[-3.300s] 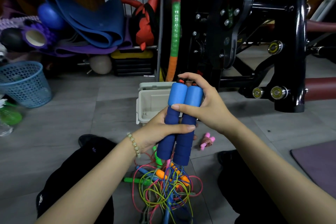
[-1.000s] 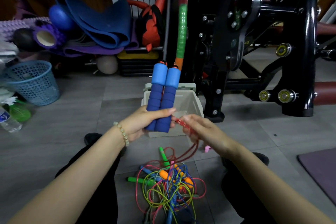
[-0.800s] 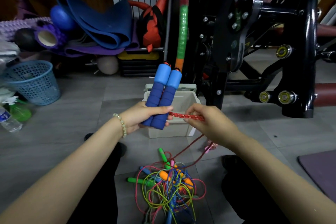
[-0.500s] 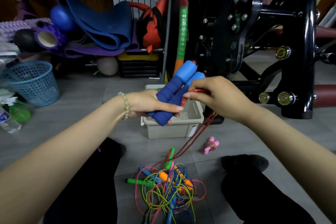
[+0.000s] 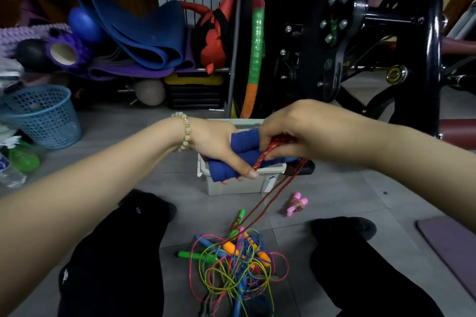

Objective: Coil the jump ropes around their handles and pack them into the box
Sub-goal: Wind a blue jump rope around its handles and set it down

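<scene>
Gripping foam handles (image 5: 244, 142), seemingly braided cord (image 5: 266, 153)

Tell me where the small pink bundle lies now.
The pink bundle lies on the floor right of centre in the head view, by the near right corner of the box, beyond the tangled ropes.

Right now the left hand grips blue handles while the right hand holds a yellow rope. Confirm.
The rope is red, not yellow, as the head view shows. The left hand grips the blue handles; the right hand holds the rope.
</scene>
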Demonstrator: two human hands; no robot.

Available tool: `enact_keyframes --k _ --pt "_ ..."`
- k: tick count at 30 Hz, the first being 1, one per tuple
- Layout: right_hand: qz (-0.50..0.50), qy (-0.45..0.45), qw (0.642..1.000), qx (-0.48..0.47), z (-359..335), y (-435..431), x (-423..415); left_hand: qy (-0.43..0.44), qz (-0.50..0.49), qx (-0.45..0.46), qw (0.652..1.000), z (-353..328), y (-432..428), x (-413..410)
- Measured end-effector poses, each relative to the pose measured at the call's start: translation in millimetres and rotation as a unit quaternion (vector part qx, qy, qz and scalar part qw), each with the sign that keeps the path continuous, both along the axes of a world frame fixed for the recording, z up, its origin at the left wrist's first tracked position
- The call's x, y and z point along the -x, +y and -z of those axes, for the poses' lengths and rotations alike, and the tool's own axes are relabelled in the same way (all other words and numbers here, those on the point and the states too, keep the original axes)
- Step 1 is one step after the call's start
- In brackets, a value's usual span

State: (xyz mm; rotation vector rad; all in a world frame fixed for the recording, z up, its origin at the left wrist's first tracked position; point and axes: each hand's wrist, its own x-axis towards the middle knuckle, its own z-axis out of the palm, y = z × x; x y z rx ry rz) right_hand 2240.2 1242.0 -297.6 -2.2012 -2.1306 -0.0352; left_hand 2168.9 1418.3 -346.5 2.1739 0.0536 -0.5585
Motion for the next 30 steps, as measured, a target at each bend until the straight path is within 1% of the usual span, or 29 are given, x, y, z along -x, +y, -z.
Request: enact_keyframes --k 1,3,5,7,8,10,11,13,15,17,19,22,24,26,30 --pt "-0.012 -0.031 0.999 -0.002 -1 2 0 -0.001 0.011 -0.005 1.000 -3 -3 2" --pt "-0.016 -0.037 0.999 -0.004 -5 4 -1 -0.002 0.027 -0.013 1.000 -10 -9 4" --pt "0.010 0.022 1.000 -0.017 -14 2 -5 -0.018 0.019 -0.031 0.999 -16 -17 6" --pt "0.049 0.096 0.994 -0.027 -19 1 -10 -0.069 -0.004 -0.095 0.993 -21 -23 5" --pt "0.067 0.131 0.989 -0.017 -20 1 -11 -0.092 -0.010 -0.121 0.988 -21 -24 4" --pt "0.089 0.175 0.980 0.030 -18 3 -11 -0.105 -0.008 -0.133 0.985 -17 -23 4" --pt "0.097 0.182 0.977 0.060 -17 3 -10 -0.109 0.001 -0.136 0.985 -16 -22 4" --pt "0.111 0.184 0.969 0.119 -20 -1 -10 -0.139 0.018 -0.170 0.975 -14 -16 4" --pt "0.120 0.173 0.967 0.142 -25 -7 -11 -0.151 0.026 -0.192 0.969 -14 -10 5" --pt "0.113 0.159 0.973 0.122 -29 -12 -11 -0.148 0.033 -0.206 0.967 -17 -6 6" --pt "0.087 0.176 0.977 0.089 -29 -13 -9 -0.152 0.052 -0.227 0.961 -19 -8 6" --pt "0.076 0.251 0.964 0.051 -25 -7 -10 -0.181 0.104 -0.217 0.954 -22 -22 7" --pt "0.090 0.311 0.945 0.044 -19 -4 -15 -0.216 0.134 -0.179 0.950 -25 -32 10" --pt "0.109 0.349 0.930 0.027 -10 -4 -20 -0.235 0.119 -0.160 0.951 -27 -36 13" --pt "0.130 0.368 0.921 -0.006 10 -2 -24 -0.237 0.098 -0.183 0.949 -18 -34 19"
